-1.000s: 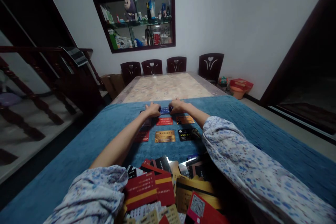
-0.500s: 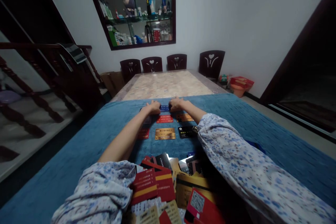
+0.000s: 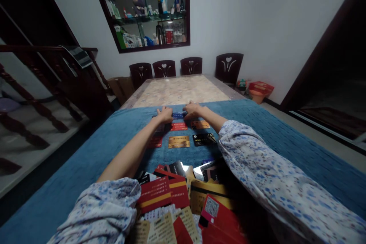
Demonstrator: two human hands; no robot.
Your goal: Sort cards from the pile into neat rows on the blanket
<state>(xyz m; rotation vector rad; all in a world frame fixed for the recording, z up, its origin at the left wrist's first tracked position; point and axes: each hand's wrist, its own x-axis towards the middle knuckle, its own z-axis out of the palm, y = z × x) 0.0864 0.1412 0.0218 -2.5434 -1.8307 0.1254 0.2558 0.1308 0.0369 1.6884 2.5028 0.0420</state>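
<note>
On the blue cloth (image 3: 94,152), a blue card (image 3: 178,115) lies in the farthest row. My left hand (image 3: 165,114) grips its left end with curled fingers, and my right hand (image 3: 193,110) has its right end; the fingertips are partly hidden. Nearer me are a red card (image 3: 178,126) and an orange card (image 3: 200,124). The row closest to me has a gold card (image 3: 178,142), a black VIP card (image 3: 204,139) and another red card (image 3: 156,142), partly behind my left forearm. Something dark shows under my left hand.
A loose heap of cards (image 3: 177,192), red, gold, black and white, spreads between my forearms at the near edge. Beyond the cloth runs the bare stone-patterned tabletop (image 3: 183,89). Several dark chairs (image 3: 191,66) stand behind it. A wooden railing (image 3: 31,122) is at the left.
The view has shifted slightly. Both hands stay at the ends of the blue card, with small finger movements. More of the orange card shows beside my right wrist.
</note>
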